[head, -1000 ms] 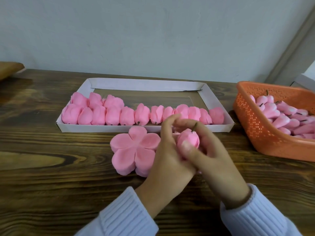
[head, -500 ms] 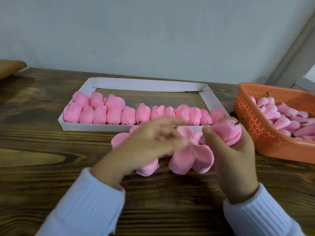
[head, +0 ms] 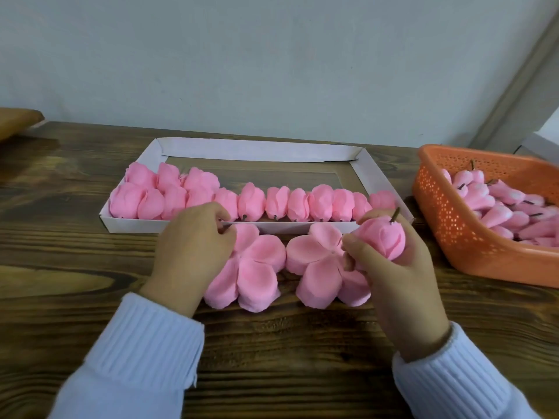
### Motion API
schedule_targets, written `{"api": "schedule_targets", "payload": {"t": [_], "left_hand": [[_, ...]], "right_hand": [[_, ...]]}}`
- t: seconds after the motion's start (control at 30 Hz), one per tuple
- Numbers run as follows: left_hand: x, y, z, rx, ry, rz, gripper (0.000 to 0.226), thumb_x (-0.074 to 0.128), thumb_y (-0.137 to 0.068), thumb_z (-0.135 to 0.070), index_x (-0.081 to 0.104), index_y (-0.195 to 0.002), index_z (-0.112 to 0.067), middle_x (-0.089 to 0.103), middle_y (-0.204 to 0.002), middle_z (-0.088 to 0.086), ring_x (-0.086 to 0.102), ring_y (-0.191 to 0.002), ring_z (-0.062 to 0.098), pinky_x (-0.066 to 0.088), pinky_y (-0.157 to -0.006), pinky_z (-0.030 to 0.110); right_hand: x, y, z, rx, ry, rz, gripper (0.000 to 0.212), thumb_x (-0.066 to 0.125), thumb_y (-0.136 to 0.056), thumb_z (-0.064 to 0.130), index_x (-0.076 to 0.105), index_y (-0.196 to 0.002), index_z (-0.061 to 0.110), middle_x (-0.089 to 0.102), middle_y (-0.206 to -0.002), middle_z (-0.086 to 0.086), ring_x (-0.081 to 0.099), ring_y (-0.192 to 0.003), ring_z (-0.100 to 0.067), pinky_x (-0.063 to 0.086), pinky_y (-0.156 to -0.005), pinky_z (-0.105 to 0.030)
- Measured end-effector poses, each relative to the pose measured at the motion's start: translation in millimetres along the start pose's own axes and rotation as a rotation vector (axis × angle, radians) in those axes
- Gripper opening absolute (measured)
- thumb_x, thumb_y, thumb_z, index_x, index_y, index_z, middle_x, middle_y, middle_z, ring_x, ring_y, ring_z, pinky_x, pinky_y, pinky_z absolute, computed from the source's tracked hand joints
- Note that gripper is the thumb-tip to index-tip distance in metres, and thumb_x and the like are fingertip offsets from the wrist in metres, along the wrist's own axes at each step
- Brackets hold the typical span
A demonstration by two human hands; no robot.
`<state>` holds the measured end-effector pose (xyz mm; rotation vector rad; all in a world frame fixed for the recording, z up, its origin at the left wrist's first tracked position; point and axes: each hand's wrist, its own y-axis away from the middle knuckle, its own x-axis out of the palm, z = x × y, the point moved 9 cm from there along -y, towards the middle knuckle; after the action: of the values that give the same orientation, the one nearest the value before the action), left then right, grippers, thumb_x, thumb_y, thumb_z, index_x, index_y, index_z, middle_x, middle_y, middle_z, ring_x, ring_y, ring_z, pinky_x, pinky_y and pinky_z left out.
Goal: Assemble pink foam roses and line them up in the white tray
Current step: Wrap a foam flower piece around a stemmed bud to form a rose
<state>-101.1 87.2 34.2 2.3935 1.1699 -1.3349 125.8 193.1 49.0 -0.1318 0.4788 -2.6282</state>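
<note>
**Assembling one foam rose, seen from above the hands.** The right grip (head: 393,276) is closed around a pink foam rose bud (head: 379,237), thumb on its left side and fingers wrapped behind. It holds the bud clear of the dark wooden surface (head: 60,282), and the bud's short brown stem (head: 394,213) points up and away. The stem end is thus left free, probably so it can be pushed through the centre of a petal piece. Two flat five-lobed pink foam petal pieces lie side by side on the surface, just near of the tray. The left petal piece (head: 257,273) is held by the left grip (head: 193,255), whose curled fingertips pinch its far lobe, apparently to steady or lift it. The right petal piece (head: 314,264) lies just beside it, with its right lobes under the right grip and a small mark showing at its centre. The shallow white cardboard tray (head: 257,149) stands beyond them. A row of finished pink roses (head: 272,201) runs along its near wall from left to right, stems towards the near side. A few more roses sit behind the row at the far left, which suggests a second row has been started there. The orange perforated plastic basket (head: 438,225) at the right holds the stock of loose buds (head: 499,204), close to the right grip. The bud in hand is not yet joined to a petal piece.
</note>
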Motion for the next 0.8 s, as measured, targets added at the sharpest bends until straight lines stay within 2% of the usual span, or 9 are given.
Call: {"api": "schedule_targets", "payload": {"t": [0.2,0.3,0.37,0.5,0.6,0.67,0.8], "left_hand": [[-8,6,-3,-0.003,-0.024,-0.009,0.006,0.066,-0.083,-0.021,0.061,-0.081,-0.021,0.066,-0.08,-0.001,0.06,-0.084,0.026,0.05,-0.076,0.043],[-16,4,1,-0.03,-0.099,0.017,0.015,0.063,-0.086,-0.025,0.06,-0.071,-0.024,0.064,-0.074,-0.002,0.058,-0.077,0.025,0.049,-0.07,0.038],[-19,3,3,-0.052,-0.095,0.07,0.019,0.064,-0.085,-0.022,0.06,-0.067,-0.025,0.064,-0.074,-0.002,0.059,-0.078,0.025,0.05,-0.072,0.038],[-15,7,8,-0.076,-0.122,0.186,0.017,0.066,-0.08,-0.016,0.064,-0.067,-0.026,0.066,-0.078,-0.004,0.062,-0.082,0.023,0.052,-0.078,0.043],[-17,8,7,-0.065,-0.127,0.184,0.017,0.07,-0.078,-0.017,0.06,-0.07,-0.028,0.065,-0.083,-0.007,0.061,-0.086,0.022,0.051,-0.082,0.042],[-18,8,7,-0.069,-0.109,0.176,0.019,0.072,-0.077,-0.018,0.057,-0.076,-0.028,0.064,-0.085,-0.009,0.061,-0.088,0.021,0.05,-0.084,0.041],[-18,8,7,-0.059,-0.169,0.176,0.015,0.07,-0.08,-0.022,0.059,-0.071,-0.027,0.066,-0.085,-0.006,0.061,-0.087,0.022,0.05,-0.082,0.043]], "right_hand": [[1,1,-1,0.003,0.061,0.005,0.012,0.068,-0.073,0.017,0.065,-0.077,0.027,0.064,-0.065,0.004,0.061,-0.06,-0.008,0.051,-0.058,-0.02],[2,1,-1,0.007,0.065,0.013,0.015,0.067,-0.073,0.017,0.066,-0.076,0.032,0.065,-0.064,0.006,0.061,-0.058,-0.006,0.05,-0.057,-0.019],[3,1,-1,0.006,0.07,0.019,0.016,0.067,-0.073,0.017,0.065,-0.074,0.033,0.064,-0.062,0.006,0.06,-0.057,-0.005,0.049,-0.056,-0.019],[4,1,-4,0.025,0.073,0.027,0.014,0.067,-0.074,0.017,0.065,-0.075,0.031,0.064,-0.062,0.004,0.06,-0.057,-0.007,0.05,-0.057,-0.02],[3,1,-5,0.026,0.064,0.009,0.01,0.066,-0.073,0.016,0.064,-0.076,0.025,0.064,-0.061,0.004,0.06,-0.056,-0.006,0.05,-0.057,-0.02],[4,1,-5,0.022,0.074,0.007,0.012,0.066,-0.073,0.016,0.065,-0.076,0.028,0.065,-0.062,0.005,0.06,-0.057,-0.005,0.051,-0.057,-0.019],[4,1,-6,0.03,0.075,0.009,0.008,0.066,-0.073,0.016,0.064,-0.076,0.024,0.064,-0.061,0.003,0.06,-0.056,-0.006,0.051,-0.057,-0.02]]}}
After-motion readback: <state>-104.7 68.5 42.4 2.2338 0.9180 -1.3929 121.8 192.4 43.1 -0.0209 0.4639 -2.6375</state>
